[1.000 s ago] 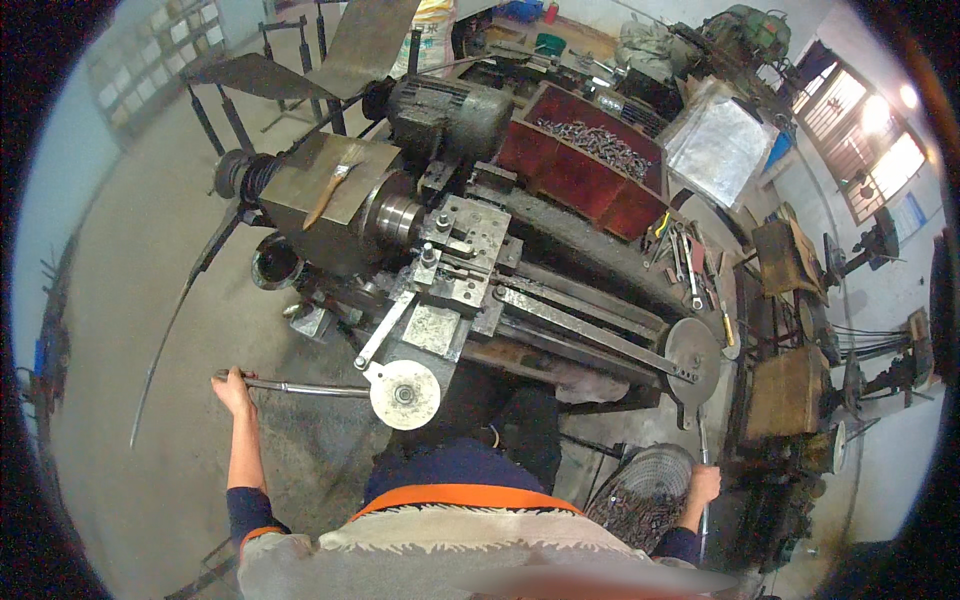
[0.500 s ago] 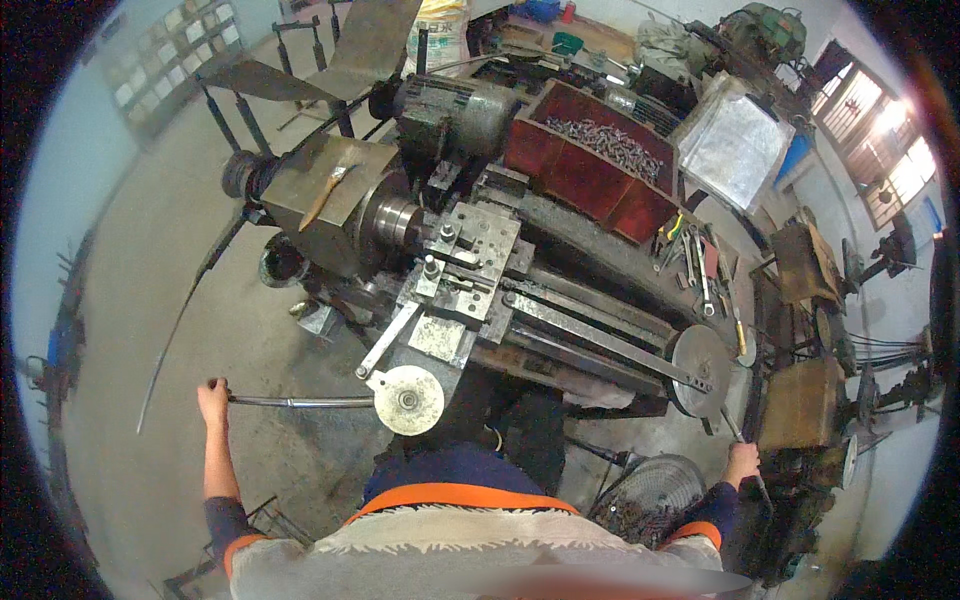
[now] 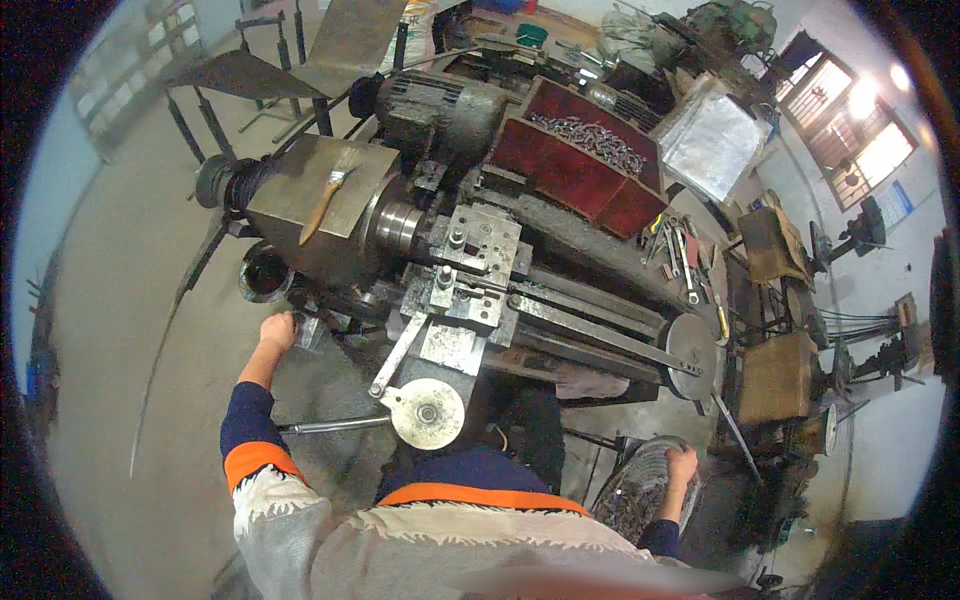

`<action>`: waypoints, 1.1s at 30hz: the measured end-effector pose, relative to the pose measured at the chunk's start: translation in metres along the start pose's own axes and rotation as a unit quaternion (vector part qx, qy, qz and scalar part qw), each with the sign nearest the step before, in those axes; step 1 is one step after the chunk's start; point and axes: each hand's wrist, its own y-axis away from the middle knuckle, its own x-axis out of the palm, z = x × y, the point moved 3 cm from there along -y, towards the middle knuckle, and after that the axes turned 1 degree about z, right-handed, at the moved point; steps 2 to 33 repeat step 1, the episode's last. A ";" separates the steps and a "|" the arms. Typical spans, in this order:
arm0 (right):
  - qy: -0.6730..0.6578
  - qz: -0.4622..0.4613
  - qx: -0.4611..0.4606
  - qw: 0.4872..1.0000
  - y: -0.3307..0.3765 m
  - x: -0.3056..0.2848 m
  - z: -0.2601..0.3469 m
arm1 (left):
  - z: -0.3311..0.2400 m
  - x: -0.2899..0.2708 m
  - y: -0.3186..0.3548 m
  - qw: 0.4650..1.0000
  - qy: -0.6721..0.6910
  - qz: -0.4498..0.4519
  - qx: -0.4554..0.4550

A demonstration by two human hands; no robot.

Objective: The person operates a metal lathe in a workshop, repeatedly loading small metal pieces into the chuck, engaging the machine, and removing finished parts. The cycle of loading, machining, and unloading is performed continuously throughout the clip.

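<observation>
In front of me is a lathe, its round chuck (image 3: 398,226) beside a steel tool carriage (image 3: 470,262). My left hand (image 3: 279,329) is closed at the lathe's left, close to a small shiny metal piece (image 3: 312,331); anything inside the fingers is hidden. Below that hand a bar handle (image 3: 335,426) runs from a pale round disc (image 3: 427,413), untouched. My right hand (image 3: 682,464) is curled over a round wire-like basket (image 3: 640,480) full of small dark parts; whether it holds one cannot be seen. Nearby, a rod (image 3: 738,440) slants down from a flat wheel (image 3: 691,357).
A red tray (image 3: 560,172) of small metal parts sits behind the carriage, next to a motor (image 3: 440,108). A wooden-handled brush (image 3: 322,208) lies on the headstock. Wrenches (image 3: 690,265) and other hand tools lie at the right. A long thin rod (image 3: 160,380) juts out at the left.
My left hand has let go of the bar handle and moved up and right toward the lathe. My right hand has left the rod and moved left over the basket. The view has shifted slightly.
</observation>
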 end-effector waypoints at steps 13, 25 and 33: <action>0.013 0.009 -0.021 1.000 0.003 -0.002 0.008 | 0.000 0.005 -0.004 1.000 0.003 0.002 0.003; 0.013 0.009 -0.021 1.000 0.003 -0.002 0.008 | 0.000 0.005 -0.004 1.000 0.003 0.002 0.003; 0.013 0.009 -0.021 1.000 0.003 -0.002 0.008 | 0.000 0.005 -0.004 1.000 0.003 0.002 0.003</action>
